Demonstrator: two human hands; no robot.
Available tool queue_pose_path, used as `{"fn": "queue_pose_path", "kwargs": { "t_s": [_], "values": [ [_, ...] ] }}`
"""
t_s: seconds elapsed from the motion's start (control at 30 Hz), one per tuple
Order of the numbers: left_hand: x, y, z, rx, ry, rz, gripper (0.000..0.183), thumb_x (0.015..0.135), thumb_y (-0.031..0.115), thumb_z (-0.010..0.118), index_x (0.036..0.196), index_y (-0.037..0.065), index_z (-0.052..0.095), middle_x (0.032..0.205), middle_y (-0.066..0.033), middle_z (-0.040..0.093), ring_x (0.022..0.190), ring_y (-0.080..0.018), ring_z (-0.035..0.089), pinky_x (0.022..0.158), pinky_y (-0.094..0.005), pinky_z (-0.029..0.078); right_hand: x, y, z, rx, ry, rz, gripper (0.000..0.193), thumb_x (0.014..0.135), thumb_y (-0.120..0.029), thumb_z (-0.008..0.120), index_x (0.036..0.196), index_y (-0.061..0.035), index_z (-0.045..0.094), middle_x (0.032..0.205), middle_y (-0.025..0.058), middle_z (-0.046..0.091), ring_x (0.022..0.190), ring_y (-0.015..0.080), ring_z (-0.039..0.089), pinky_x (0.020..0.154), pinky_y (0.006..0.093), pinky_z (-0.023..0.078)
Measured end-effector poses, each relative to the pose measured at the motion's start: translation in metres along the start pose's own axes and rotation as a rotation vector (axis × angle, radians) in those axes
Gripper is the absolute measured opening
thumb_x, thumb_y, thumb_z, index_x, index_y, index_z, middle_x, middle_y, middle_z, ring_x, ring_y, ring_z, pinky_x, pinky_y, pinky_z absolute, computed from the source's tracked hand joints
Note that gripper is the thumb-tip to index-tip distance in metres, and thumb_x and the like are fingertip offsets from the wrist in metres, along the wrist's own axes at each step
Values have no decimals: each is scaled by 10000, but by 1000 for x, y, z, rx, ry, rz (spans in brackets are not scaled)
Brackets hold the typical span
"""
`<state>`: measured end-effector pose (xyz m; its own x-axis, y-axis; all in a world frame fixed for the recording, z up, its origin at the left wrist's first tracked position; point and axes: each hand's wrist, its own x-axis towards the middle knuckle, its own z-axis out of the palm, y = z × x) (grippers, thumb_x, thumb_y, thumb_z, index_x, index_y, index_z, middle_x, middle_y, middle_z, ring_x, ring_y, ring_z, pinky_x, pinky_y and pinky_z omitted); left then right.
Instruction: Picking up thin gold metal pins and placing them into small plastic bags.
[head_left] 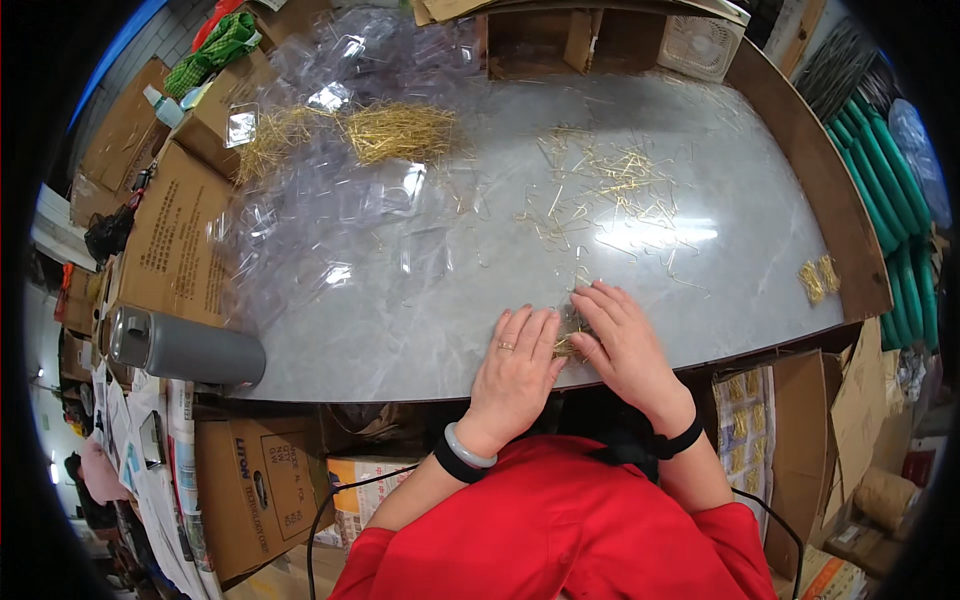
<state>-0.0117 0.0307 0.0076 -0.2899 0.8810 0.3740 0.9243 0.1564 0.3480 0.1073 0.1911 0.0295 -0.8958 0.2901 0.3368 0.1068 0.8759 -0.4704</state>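
My left hand (515, 362) lies on the grey tabletop near its front edge, fingers stretched forward and slightly apart. Facing it, my right hand (627, 348) has its fingers extended and its thumb apart, pointing inward. A small cluster of gold wire hooks (564, 346) sits in the gap between both hands, partly hidden by them. Whether the fingers grip any of these is not visible. Beyond my hands, loose gold hooks (625, 172) are scattered over the table. Two small gold bundles (812, 282) rest by the right edge.
Clear plastic packages (330, 215) cover the table's left side, with a dense pile of gold hooks (400, 133) on them. A grey bottle (190, 347) lies at the left front corner. Cardboard walls (810, 190) border the right side; a white fan (700, 47) stands at the back.
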Motion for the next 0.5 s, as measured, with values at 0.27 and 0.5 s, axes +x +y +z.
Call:
{"fn": "queue_pose_path", "kwargs": {
  "t_s": [0.27, 0.5],
  "values": [
    [1, 2, -1, 59, -12, 27, 525, 936, 225, 670, 1378, -27, 542, 1392, -168, 511, 1348, -363, 443, 1179, -514, 348, 24, 15, -11, -177, 73, -114, 441, 842, 20, 588, 1279, -26, 623, 1314, 174, 619, 1270, 382, 539, 1078, 478, 425],
    [1, 5, -6, -40, -29, 15, 593, 915, 291, 704, 1400, -4, 532, 1400, -157, 518, 1346, -383, 441, 1162, -547, 347, 19, 19, -5, -213, 59, 140, 279, 824, -31, 614, 1094, -70, 670, 1032, 111, 626, 1010, 342, 591, 898, 446, 491]
  ]
}}
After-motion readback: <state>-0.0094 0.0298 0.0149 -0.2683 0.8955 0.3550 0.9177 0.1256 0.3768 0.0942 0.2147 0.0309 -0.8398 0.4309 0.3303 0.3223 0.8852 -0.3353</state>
